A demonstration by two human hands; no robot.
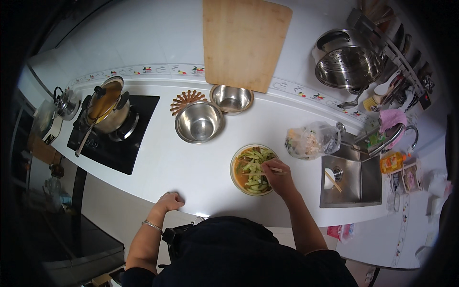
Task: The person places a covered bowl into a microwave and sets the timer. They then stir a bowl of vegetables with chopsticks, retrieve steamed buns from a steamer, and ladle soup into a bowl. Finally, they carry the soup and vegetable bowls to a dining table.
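Observation:
A round bowl [233,171] holds green vegetable strips in an orange-red liquid on the white countertop [211,179]. My right hand [278,175] grips wooden chopsticks [277,170] over the bowl's right side; their tips reach across the food. My left hand [171,202] rests on the counter's front edge, left of the bowl, with nothing seen in it. Behind the bowl to the left stand two steel bowls, one in front [199,122] and one behind [231,98], beside a wooden trivet [186,100].
At left, a pot [111,114] with a tilted lid and a strainer sits on a black gas hob [122,158]. A cutting board [244,43] leans on the wall. A plastic bag of food [312,140] lies beside the sink [369,186], which holds a white bowl [328,178] and chopsticks.

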